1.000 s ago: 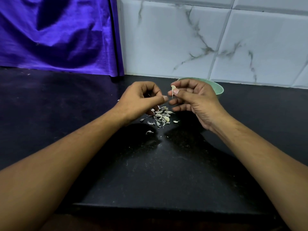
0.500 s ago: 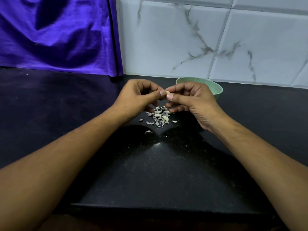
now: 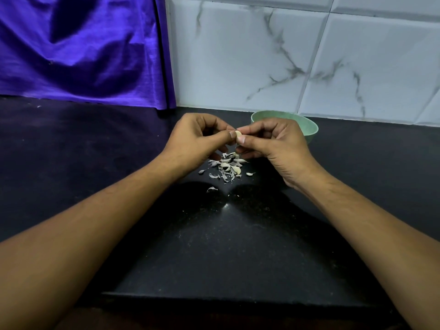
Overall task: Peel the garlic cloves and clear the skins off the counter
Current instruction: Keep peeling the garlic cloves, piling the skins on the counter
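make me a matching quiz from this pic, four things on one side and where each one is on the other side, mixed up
Column one:
1 garlic clove
2 pile of skins
3 green bowl
4 purple cloth

Column two:
A hangs at the back left
B pinched between the left hand and the right hand
C lies on the counter, just below both hands
D stands behind the right hand, near the tiled wall

Pairs: 1-B, 2-C, 3-D, 4-A
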{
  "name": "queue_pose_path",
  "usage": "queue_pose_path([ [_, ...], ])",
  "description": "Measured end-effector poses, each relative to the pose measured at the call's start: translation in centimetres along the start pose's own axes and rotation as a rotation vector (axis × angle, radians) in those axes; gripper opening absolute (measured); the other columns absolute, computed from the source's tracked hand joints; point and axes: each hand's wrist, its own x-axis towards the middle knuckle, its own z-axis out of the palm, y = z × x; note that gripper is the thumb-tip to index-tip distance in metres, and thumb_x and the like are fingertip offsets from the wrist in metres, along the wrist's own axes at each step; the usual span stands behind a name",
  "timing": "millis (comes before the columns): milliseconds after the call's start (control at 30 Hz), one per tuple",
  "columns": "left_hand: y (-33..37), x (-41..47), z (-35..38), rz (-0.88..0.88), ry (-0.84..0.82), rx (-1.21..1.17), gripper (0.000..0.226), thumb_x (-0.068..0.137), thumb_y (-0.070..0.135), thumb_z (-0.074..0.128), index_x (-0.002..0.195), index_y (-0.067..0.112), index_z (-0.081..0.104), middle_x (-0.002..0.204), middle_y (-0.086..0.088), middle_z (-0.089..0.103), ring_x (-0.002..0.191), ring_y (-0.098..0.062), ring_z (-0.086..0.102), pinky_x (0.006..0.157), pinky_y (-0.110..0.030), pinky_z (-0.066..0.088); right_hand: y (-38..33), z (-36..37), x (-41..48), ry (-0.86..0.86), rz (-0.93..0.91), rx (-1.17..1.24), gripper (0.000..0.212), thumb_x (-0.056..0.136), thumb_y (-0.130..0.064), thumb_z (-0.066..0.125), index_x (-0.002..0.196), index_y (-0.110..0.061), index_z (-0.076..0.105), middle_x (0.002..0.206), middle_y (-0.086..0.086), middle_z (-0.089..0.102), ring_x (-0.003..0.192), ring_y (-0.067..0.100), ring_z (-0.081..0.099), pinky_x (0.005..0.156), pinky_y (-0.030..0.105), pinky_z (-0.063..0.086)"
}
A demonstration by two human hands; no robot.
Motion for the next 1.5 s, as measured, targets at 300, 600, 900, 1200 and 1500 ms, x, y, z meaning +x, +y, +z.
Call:
queue_pose_path([
  [300,0.5,-0.4,1.0,-0.146,0.067,-0.181,0.009,0.087,-0.004,0.064,0.079,-0.003,0.069,0.066,-0.011,0.063,0.059,-0.014,0.06,0.056,-0.027,0.054,0.1,0.5,-0.2,-0.012,0.011,0.022,0.015,0.084,0.002,0.078,0.098,0.002,0.074,0.086,0.021,0.076,0.073,0.024,0.074,0.072,0.039,0.063],
  [600,0.5,-0.2,0.9,-0.148,0.052,-0.178,0.012,0.091,0.003,0.068,0.079,0.005,0.068,0.07,-0.005,0.065,0.061,-0.012,0.061,0.054,-0.027,0.055,0.0,0.6,-0.2,-0.067,0.054,0.118,0.022,0.092,0.002,0.069,0.114,0.0,0.07,0.089,0.017,0.074,0.076,0.025,0.073,0.068,0.035,0.064],
  [900,0.0,0.1,0.8,-0.198,0.065,-0.135,0.01,0.092,0.005,0.067,0.082,0.005,0.066,0.064,-0.002,0.062,0.062,-0.014,0.059,0.054,-0.028,0.055,-0.4,0.3,0.1,-0.017,0.065,0.291,0.013,0.091,-0.001,0.069,0.103,-0.007,0.069,0.095,0.012,0.074,0.082,0.023,0.073,0.072,0.035,0.063],
  [1200,-0.1,0.0,0.6,-0.108,-0.021,-0.115,0.012,0.096,0.017,0.071,0.098,0.005,0.073,0.086,-0.007,0.071,0.077,-0.019,0.066,0.061,-0.034,0.059,-0.2,-0.5,0.2,0.004,0.062,0.16,0.014,0.09,-0.003,0.073,0.103,-0.009,0.072,0.094,0.012,0.075,0.086,0.024,0.074,0.075,0.038,0.063],
  [1500,-0.7,0.3,0.1,-0.029,-0.048,-0.016,0.007,0.093,0.012,0.075,0.097,0.006,0.074,0.08,-0.006,0.072,0.075,-0.019,0.069,0.059,-0.031,0.059,-0.3,-0.2,0.0,-0.007,0.063,0.052,0.013,0.087,-0.003,0.077,0.097,-0.011,0.076,0.089,0.013,0.074,0.083,0.021,0.074,0.074,0.034,0.063],
])
